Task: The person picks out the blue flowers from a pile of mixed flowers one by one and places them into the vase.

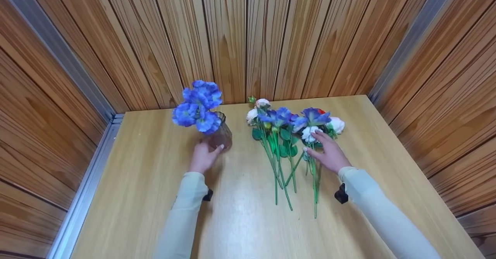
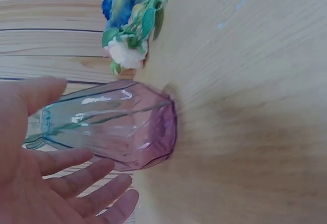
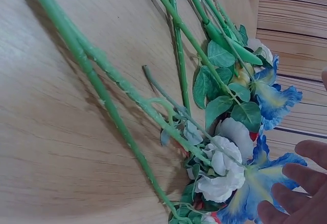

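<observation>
A glass vase (image 2: 138, 127), clear at the neck and pink toward the base, stands upright on the table and holds blue flowers (image 1: 197, 106). Beside it is my left hand (image 1: 203, 156), with thumb and fingers spread on either side of the glass in the left wrist view; I cannot tell whether they touch it. My right hand (image 1: 327, 150) is over the right-hand bunch of loose flowers, fingers apart and holding nothing visible. Near its fingers are a white flower (image 3: 222, 175) and a blue flower (image 3: 265, 183) with a pale yellow centre.
More loose stems (image 1: 277, 158) with blue and white flowers lie on the table (image 1: 147, 197) between the vase and my right hand. A pale pink flower (image 1: 336, 125) lies at the far right of the bunch. Wood-panelled walls (image 1: 228, 38) enclose the table's back and sides.
</observation>
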`<state>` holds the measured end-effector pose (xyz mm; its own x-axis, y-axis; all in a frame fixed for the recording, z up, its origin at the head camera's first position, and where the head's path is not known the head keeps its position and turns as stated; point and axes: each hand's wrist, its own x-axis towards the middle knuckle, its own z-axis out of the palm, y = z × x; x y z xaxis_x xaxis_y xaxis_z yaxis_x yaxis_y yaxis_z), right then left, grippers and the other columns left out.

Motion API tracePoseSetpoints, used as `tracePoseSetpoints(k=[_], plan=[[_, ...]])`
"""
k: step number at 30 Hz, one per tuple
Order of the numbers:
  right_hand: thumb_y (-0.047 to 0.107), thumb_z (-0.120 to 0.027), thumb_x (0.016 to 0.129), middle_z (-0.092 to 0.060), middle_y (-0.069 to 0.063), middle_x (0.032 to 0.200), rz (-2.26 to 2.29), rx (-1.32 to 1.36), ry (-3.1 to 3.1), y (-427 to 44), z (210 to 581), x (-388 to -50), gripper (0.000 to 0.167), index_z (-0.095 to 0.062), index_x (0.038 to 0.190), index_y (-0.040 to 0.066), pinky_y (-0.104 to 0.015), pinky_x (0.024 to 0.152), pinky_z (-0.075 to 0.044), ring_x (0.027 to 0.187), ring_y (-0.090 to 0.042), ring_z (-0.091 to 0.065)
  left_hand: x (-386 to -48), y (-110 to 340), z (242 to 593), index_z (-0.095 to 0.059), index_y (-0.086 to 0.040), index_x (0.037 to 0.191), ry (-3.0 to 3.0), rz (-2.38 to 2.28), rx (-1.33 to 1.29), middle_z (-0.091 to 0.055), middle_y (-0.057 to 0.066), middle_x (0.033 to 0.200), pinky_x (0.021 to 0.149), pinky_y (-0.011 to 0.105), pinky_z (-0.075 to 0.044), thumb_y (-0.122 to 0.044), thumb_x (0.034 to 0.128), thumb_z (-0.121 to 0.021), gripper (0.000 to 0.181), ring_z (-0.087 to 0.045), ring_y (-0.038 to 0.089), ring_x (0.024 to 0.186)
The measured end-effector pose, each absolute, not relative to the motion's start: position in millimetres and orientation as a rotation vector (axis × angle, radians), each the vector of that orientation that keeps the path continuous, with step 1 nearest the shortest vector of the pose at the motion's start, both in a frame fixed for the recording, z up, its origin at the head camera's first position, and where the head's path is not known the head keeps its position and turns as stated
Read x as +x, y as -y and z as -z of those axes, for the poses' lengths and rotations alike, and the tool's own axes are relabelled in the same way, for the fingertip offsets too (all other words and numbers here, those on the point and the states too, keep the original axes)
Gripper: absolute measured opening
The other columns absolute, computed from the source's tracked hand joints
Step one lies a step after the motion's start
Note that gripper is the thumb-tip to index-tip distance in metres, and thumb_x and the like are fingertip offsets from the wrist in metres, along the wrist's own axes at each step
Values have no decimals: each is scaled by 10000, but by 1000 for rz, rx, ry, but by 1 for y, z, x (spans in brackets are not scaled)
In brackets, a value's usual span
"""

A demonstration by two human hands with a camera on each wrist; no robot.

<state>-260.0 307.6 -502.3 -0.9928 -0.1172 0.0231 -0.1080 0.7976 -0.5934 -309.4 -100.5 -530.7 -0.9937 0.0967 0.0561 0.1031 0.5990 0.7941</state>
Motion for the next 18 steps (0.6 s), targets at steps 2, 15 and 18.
tracePoseSetpoints(k=[2,15,18], plan=[[597,-542,888,-206,-144,1555,972,-188,-2961,-306,503,-262,813,-336,1481,80,-584,1086,-195,1404,-385,-182,-305,99,534,-523,-20,1307,2812,1389,-188,-564,177,1221,936,442,-437,-279,926,-638,475,-534,299,1082],[544,-548,914,-199,-136,1560,962,-191,-2939,-288,501,-273,734,-328,1494,152,-613,1074,-185,1407,-388,-169,-269,88,552,-371,-135,1471,2931,1267,-357,-360,108,1495,1075,466,-310,-489,916,-582,692,-342,276,1354],[580,-537,900,-206,-130,1558,968,-213,-2940,-282,500,-276,755,-329,1495,163,-606,1078,-187,1408,-379,-176,-259,89,553,-363,-126,1474,2930,1242,-358,-349,122,1498,1076,465,-310,-495,912,-585,709,-337,278,1357]])
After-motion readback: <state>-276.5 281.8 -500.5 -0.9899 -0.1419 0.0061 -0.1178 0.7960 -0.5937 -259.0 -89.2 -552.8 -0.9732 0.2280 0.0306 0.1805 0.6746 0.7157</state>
